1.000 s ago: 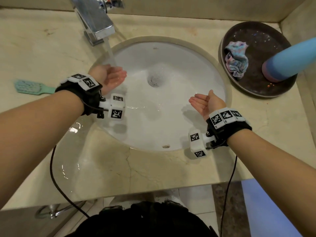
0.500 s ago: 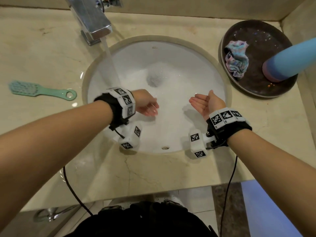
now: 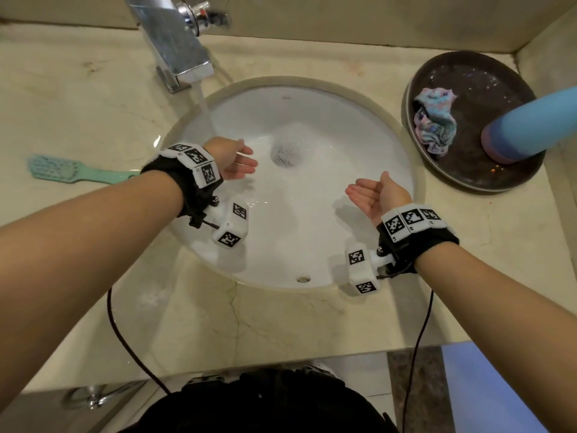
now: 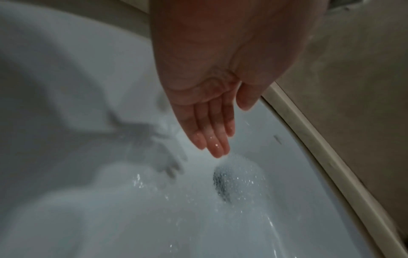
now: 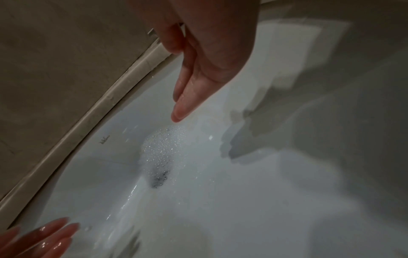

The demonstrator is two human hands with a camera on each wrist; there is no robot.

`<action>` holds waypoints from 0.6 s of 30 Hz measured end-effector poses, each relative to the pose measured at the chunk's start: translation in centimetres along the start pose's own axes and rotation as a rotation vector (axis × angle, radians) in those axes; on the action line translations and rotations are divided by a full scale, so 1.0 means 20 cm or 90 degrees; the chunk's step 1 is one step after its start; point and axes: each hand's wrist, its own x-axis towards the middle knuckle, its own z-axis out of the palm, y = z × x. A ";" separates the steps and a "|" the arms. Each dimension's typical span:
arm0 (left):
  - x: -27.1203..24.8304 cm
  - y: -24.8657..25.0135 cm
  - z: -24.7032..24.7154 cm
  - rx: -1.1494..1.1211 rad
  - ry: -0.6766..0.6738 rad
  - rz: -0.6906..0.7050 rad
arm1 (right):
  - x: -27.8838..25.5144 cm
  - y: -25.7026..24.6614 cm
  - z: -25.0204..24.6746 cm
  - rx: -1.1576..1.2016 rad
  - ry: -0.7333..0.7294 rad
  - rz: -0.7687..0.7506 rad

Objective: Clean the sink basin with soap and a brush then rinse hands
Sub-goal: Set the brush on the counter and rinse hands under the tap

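The white oval sink basin [image 3: 359, 145] holds foamy water around its drain [image 3: 285, 150]. Water runs from the chrome faucet [image 3: 175, 42] in a stream [image 3: 207, 117] down to my left hand [image 3: 235, 159], which is wet, open and empty, with straight fingers [image 4: 215, 137] over the basin's left part. My right hand [image 3: 371, 193] hovers palm up over the right side of the basin, open and empty, its fingers [image 5: 187, 97] straight. The teal brush [image 3: 65, 171] lies on the counter left of the sink, partly behind my left wrist.
A dark round tray [image 3: 462, 73] at the back right carries a crumpled multicoloured cloth [image 3: 435, 125] and a blue bottle [image 3: 530, 123]. Beige marble counter [image 3: 249, 323] surrounds the sink. Cables hang from both wrist cameras over the front edge.
My left hand went from under the stream towards the basin's middle, then back up-left beneath the water. The right hand has stayed in place.
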 end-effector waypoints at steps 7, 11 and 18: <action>-0.01 0.05 -0.14 -0.276 0.058 0.014 | -0.01 -0.04 0.14 -0.027 -0.030 0.007; 0.01 0.08 -0.18 -0.492 0.069 0.060 | 0.01 -0.06 0.18 -0.032 -0.049 0.016; 0.04 0.12 -0.12 -0.615 0.044 0.007 | 0.09 -0.12 0.18 -0.045 -0.058 0.028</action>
